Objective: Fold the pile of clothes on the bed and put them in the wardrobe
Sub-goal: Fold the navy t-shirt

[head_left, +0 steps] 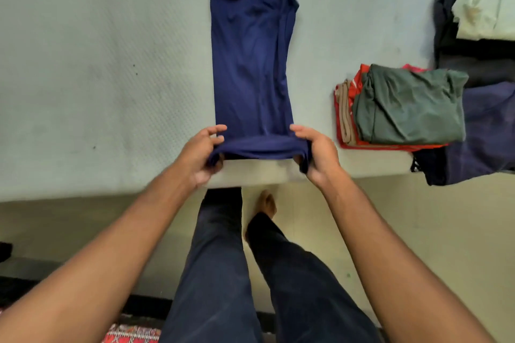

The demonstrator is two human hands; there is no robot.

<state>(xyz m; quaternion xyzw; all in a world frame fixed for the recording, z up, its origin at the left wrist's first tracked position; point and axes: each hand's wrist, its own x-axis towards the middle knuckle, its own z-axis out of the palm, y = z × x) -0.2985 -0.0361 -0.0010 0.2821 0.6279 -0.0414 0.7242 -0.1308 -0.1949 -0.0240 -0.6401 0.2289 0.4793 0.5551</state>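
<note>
Gripping near hem of navy shirt [250,64] on bed [97,64] w/ left hand [202,154] & right hand [315,153], 1 corner each

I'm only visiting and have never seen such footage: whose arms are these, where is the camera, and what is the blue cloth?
No machine here: a person wears a wide-angle camera on the head, so you look down along their own arms. The left hand and right hand each grip a near corner of a navy garment, laid as a long strip on the pale bed, its near edge lifted. To the right sits a folded stack with a green garment on top; beyond it lie more clothes.
</note>
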